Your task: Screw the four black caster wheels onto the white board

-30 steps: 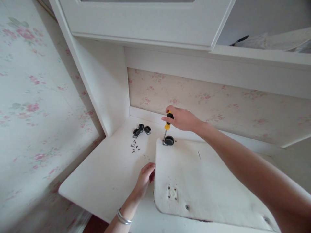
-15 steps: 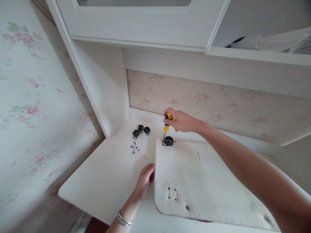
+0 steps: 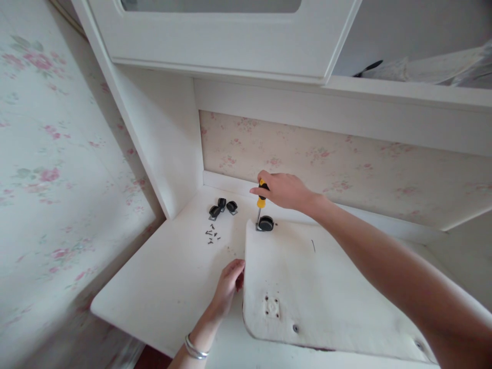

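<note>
My right hand (image 3: 287, 189) is wrapped round the handle of a yellow and black screwdriver (image 3: 261, 202). The shaft points down to the metal plate of a black caster wheel (image 3: 266, 223), which sits on the far left corner of a white board (image 3: 326, 287). The screw under the tip is too small to make out. At the board's left edge, my left hand (image 3: 229, 282) grips the side, its fingers curled and partly hidden. Bare screw holes (image 3: 272, 307) mark the board's near left corner.
Three loose caster wheels (image 3: 231, 206) lie on the white desk (image 3: 154, 287), left of the board. Several small screws (image 3: 210, 234) are scattered in front of them. A white cabinet (image 3: 219, 41) overhangs the desk, and a side panel (image 3: 157, 133) bounds it at the left.
My right hand has turned on the screwdriver handle, and its thumb now sticks out to the left. My left hand stays in place at the board's edge.
</note>
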Tool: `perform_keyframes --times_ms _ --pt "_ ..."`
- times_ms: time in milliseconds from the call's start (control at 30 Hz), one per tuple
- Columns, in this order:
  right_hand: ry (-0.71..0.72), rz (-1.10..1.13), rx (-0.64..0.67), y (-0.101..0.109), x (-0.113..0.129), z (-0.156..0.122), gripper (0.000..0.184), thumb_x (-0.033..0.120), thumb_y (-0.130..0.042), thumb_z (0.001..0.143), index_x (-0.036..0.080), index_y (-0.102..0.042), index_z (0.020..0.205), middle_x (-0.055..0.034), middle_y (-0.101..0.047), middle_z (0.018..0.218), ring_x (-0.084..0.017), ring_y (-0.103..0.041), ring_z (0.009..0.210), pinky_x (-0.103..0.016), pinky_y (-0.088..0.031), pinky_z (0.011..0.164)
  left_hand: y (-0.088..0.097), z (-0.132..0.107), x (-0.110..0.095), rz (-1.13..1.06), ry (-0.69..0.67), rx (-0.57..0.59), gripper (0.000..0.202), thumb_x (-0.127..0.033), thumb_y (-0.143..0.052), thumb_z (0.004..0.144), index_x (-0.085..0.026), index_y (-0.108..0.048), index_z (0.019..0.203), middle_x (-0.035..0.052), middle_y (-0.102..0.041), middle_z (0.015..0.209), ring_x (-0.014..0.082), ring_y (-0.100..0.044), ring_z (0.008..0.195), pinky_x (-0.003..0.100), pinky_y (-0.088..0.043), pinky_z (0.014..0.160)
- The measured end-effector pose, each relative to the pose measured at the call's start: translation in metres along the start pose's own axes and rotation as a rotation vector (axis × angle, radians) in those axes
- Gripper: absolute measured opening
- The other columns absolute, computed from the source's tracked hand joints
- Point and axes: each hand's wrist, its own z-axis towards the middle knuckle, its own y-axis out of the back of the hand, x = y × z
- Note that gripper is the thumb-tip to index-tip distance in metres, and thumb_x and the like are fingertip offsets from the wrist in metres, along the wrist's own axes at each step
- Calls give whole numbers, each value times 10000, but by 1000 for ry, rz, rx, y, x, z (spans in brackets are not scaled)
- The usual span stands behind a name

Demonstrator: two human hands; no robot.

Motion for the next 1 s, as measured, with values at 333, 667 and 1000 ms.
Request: perform_keyframes --times_ms 333,667,1000 --pt "-28 -141 34 6 7 1 449 596 -406 942 230 -584 1132 -156 -719 1012 -333 -676 906 -398 -469 708 2 2 4 -11 17 -11 433 -601 -638 797 -173 -633 735 -9 -537 616 126 -425 562 260 -293 528" --pt "-170 -279 -77 -2 24 1 568 619 -335 956 145 -623 1074 -216 -716 898 -353 -691 891 -421 -475 713 4 3 9 -17 18 -19 397 -560 -645 815 -171 -604 746 -21 -528 643 107 -384 556 253 -256 516" --pt "-267 -263 -400 11 20 -31 444 470 -287 987 194 -619 1096 -105 -719 780 -236 -641 638 -305 -307 551 1 1 5 -9 0 10 469 -627 -630 802 -160 -645 755 -1 -567 649 125 -430 582 261 -305 546"
